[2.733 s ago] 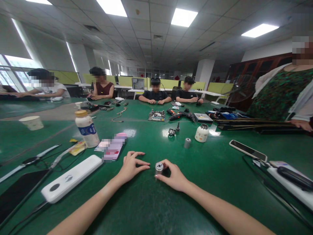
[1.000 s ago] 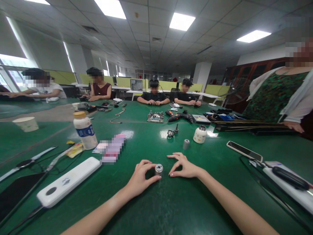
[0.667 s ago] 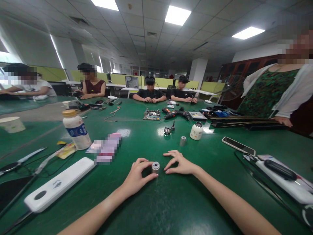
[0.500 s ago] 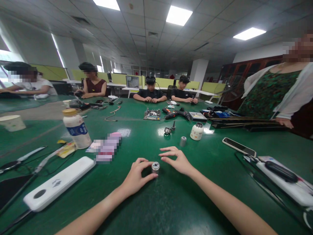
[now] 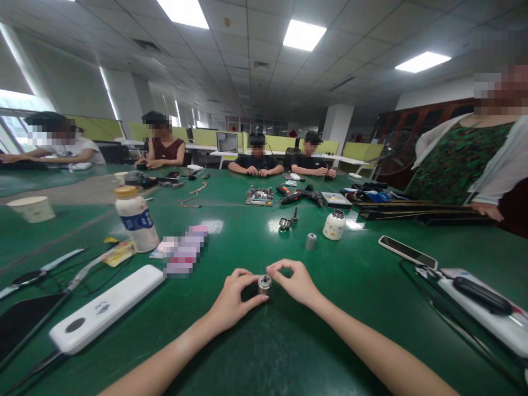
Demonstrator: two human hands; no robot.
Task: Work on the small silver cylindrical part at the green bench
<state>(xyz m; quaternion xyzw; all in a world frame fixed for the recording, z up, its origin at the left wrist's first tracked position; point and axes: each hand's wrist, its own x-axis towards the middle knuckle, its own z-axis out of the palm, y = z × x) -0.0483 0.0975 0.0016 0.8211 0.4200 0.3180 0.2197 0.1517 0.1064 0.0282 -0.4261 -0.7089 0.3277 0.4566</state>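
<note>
A small silver metal cylinder [image 5: 264, 286] stands upright on the green table, dark details showing on its top face. My left hand [image 5: 234, 297] grips it from the left between thumb and fingers. Close above its right rim, my right hand [image 5: 293, 280] is closed in a pinch. Whatever those fingertips may hold is too small to make out. A second metal cylinder [image 5: 311, 241] stands farther back. Beyond it lie a shiny metal ring-like part [image 5: 284, 223] and a dark pointed part [image 5: 294, 215].
Right of the second cylinder is a cream jar [image 5: 334, 225]. A phone [image 5: 407, 252] and a white power strip [image 5: 487, 313] lie at right. At left are another power strip [image 5: 107, 311] and a bottle [image 5: 136, 220]. A circuit board [image 5: 259, 196] sits farther back; several people surround the table.
My right hand's spread fingers have closed into a pinch and come left to the cylinder's top. My left hand keeps its grip. The view has shifted slightly.
</note>
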